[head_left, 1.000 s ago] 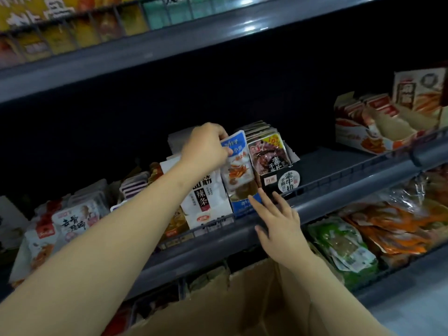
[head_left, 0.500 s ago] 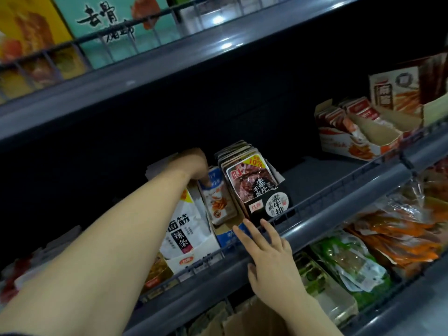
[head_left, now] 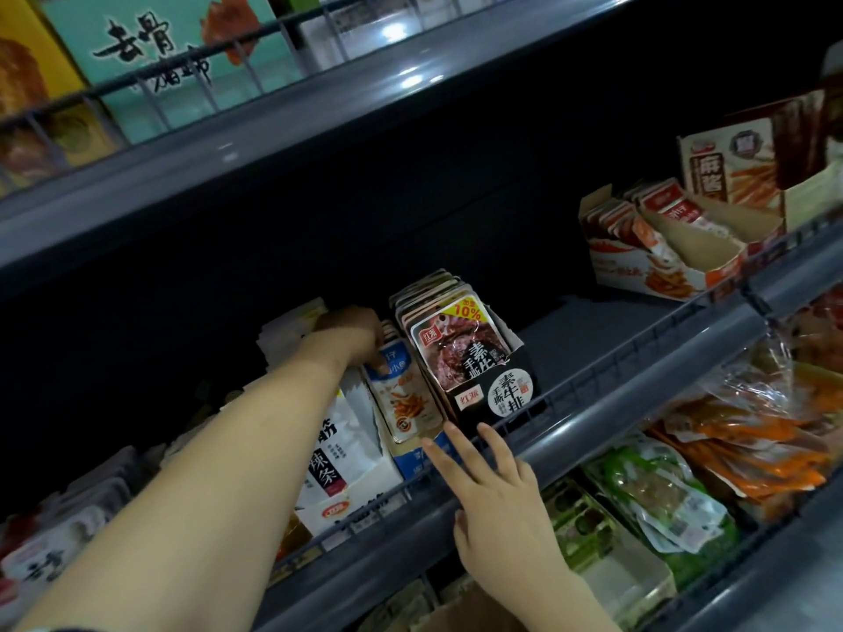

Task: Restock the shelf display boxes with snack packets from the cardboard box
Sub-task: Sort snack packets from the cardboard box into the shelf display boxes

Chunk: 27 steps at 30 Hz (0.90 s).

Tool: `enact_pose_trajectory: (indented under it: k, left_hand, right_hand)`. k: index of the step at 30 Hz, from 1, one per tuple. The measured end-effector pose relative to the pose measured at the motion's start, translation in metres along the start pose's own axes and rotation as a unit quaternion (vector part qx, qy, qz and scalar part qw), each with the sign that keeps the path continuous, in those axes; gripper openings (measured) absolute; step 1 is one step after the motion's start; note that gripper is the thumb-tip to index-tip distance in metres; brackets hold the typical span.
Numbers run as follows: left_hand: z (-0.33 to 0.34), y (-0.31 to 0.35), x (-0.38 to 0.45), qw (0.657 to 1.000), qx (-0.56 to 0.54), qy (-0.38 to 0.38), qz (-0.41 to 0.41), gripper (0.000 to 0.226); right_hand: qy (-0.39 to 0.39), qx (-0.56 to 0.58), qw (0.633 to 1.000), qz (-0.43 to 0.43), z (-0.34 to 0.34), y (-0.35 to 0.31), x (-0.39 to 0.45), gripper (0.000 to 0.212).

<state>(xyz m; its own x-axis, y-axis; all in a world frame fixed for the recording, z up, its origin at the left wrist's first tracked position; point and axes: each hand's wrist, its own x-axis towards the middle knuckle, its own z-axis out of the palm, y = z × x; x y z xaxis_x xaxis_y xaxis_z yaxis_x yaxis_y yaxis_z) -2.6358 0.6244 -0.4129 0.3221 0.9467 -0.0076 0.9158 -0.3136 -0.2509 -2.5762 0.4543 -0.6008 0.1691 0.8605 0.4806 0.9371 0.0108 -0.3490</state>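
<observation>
Head view looks down along both my forearms to the middle shelf (head_left: 593,431). My left hand (head_left: 351,328) reaches deep into the blue display box (head_left: 417,463), at the tops of the blue-and-white snack packets (head_left: 403,390) standing upright in it. The fingers are sunk behind the front packet in dim light, so I cannot tell whether they pinch a packet or only press against the row. My right hand (head_left: 497,499) lies flat and spread, fingers straight, holding nothing; its fingertips (head_left: 431,449) touch the front lip of the blue display box just above the shelf's wire rail (head_left: 606,371).

Just to the right of the blue box stands a black display box (head_left: 506,394) packed with dark red packets (head_left: 456,353), touching its neighbour. To the left, partly behind my left forearm, sits a white display box (head_left: 337,476) with black lettering. Well apart on the right of the same shelf is a red-and-white display box (head_left: 657,271), half full. A corner of the cardboard box (head_left: 456,613) shows at the bottom edge, below the shelf.
</observation>
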Motion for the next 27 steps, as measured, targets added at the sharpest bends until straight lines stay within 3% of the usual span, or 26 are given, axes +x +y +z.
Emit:
enact_pose_trajectory:
  k: [8, 13, 18, 24, 27]
  left_hand:
    - [-0.011, 0.003, -0.001, 0.998, 0.051, 0.027, 0.027, 0.030]
    - [-0.032, 0.005, -0.028, 0.989, 0.061, 0.101, 0.094, 0.025]
    - [-0.052, 0.002, -0.076, 0.974, -0.036, 0.175, 0.136, 0.027]
    - [-0.014, -0.002, -0.141, 0.905, -0.022, 0.340, 0.255, 0.028]
    - [0.024, -0.008, -0.174, 0.874, -0.038, 0.407, 0.261, 0.031]
  right_hand:
    - [0.002, 0.004, 1.000, -0.003, 0.001, 0.000, 0.004, 0.097]
    - [-0.011, 0.038, 0.999, -0.029, -0.013, -0.001, -0.001, 0.093]
    - [-0.028, 0.030, 0.998, -0.050, -0.031, -0.005, -0.023, 0.095]
    - [-0.034, 0.006, 0.994, -0.102, -0.047, 0.005, -0.072, 0.096]
    - [-0.052, 0.007, 0.992, -0.114, -0.068, 0.005, -0.089, 0.087]
